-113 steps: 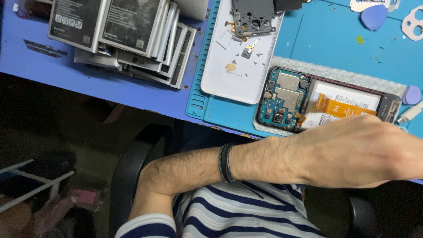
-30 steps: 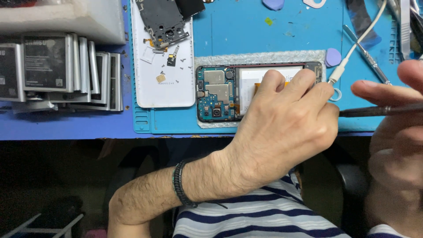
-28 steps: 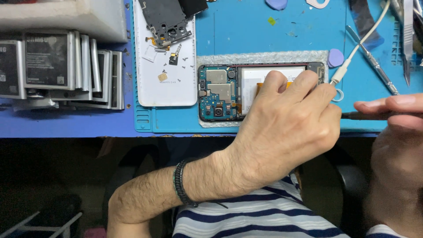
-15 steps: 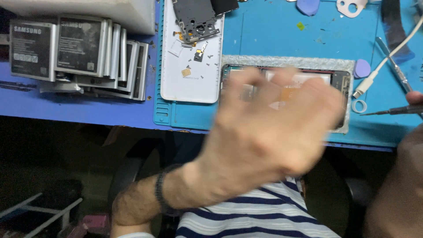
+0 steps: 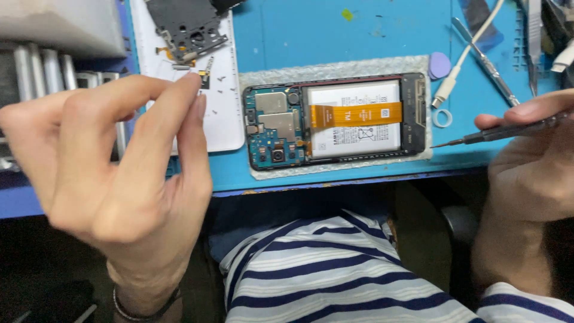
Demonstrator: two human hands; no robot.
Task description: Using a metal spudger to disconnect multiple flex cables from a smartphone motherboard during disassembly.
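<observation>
Even, bright overhead light on the blue mat [image 5: 335, 42]; opened phone [image 5: 338, 119] sharp, faint glare on its battery. Left hand [image 5: 113, 173] close to the lens, soft and slightly motion-blurred. Right hand [image 5: 532, 179] soft at the frame edge. Below both hands, under-desk area dark, detail lost.

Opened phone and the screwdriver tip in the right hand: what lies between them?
Head view: between the opened phone and the tip of the screwdriver held by the right hand, only the grey pad's edge and bare blue mat.

Opened phone [image 5: 338, 122] on mat [image 5: 359, 36] (white tray [image 5: 224, 113] left, cable [image 5: 463, 60] right)
</observation>
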